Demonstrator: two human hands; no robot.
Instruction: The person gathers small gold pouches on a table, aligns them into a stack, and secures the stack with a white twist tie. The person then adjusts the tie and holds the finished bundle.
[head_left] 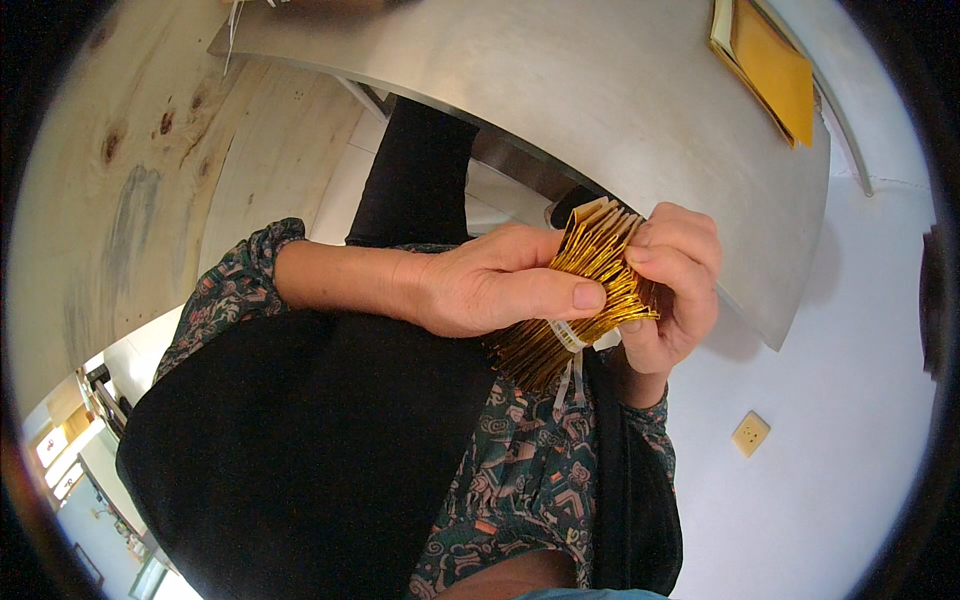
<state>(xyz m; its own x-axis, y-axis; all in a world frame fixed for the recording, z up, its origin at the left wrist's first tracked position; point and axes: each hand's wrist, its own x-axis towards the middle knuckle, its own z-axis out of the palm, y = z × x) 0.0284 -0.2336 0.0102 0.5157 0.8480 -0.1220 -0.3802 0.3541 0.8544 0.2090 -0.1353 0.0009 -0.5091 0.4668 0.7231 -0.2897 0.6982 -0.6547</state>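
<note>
The left hand [490, 285] closes around a thick bundle of gold foil sheets [590, 290], its thumb lying flat across the near face of the stack and pointing toward the person's right, its fingers hidden behind the sheets. The right hand [670, 285] grips the other side of the same bundle: its fingers curl over the top edge and its thumb presses in from the front, just beside the left thumb tip.

The bundle is fanned, so many thin, shiny gold edges show as close ridges spreading from a tighter lower part to a wider upper part. The topmost sheets show a paler, cream-coloured back. A narrow white band [568, 335] wraps the stack near its lower end, and two loose white strips hang down from it over the patterned sleeve. The bundle sits between the two hands, held up in front of the person's chest, off the table.

The left forearm comes in from the left, bare below a dark patterned sleeve [235, 285]; the right wrist bends upward from below.

Beyond the hands lies a grey metal table [600, 90], its curved edge just behind the bundle. A stack of yellow sheets [770, 65] lies on its far right corner. A small cream socket [750, 433] sits on the white surface at lower right.
</note>
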